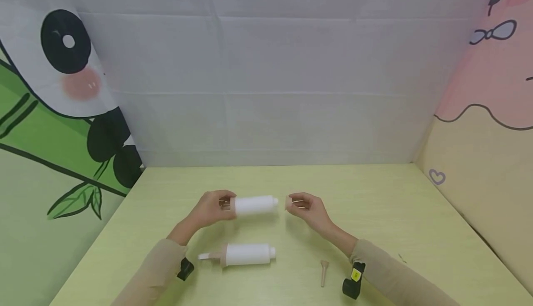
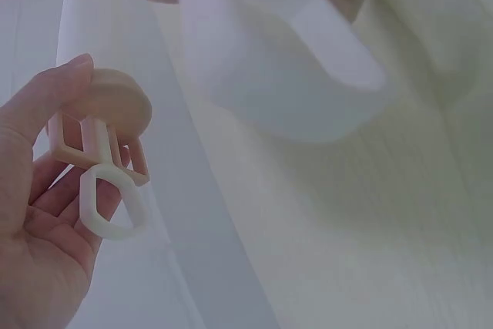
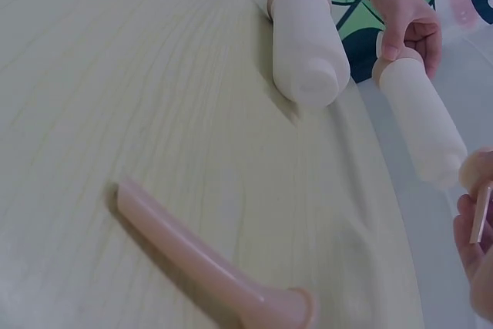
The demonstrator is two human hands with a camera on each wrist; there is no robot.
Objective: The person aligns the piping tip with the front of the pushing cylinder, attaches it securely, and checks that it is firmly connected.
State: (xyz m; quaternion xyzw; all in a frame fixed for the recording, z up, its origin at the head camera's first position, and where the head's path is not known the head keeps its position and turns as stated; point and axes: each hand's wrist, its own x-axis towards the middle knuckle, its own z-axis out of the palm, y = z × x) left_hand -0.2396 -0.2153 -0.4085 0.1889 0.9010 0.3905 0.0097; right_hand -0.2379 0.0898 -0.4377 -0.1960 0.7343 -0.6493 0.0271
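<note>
My left hand [image 1: 213, 209] grips a white syringe-like tube [image 1: 255, 204] by its pink collar [image 2: 119, 102], holding it sideways above the table. Behind the collar, a pink frame surrounds a plunger that ends in a white ring handle [image 2: 112, 202]. The tube's narrow white tip points right, a short gap from my right hand [image 1: 310, 209]. Between the right thumb and fingers is a small pink piece [image 1: 288, 202] with a round end towards the tip; a thin stem [image 3: 481, 213] shows on it in the right wrist view.
A second white tube [image 1: 248, 254] with a pink collar lies on the table nearer the body, its handle to the left. A pink nozzle-like piece [image 1: 323, 272] with a flared end lies to its right. Grey cloth [image 1: 283, 88] and printed side panels surround the table [image 1: 374, 190].
</note>
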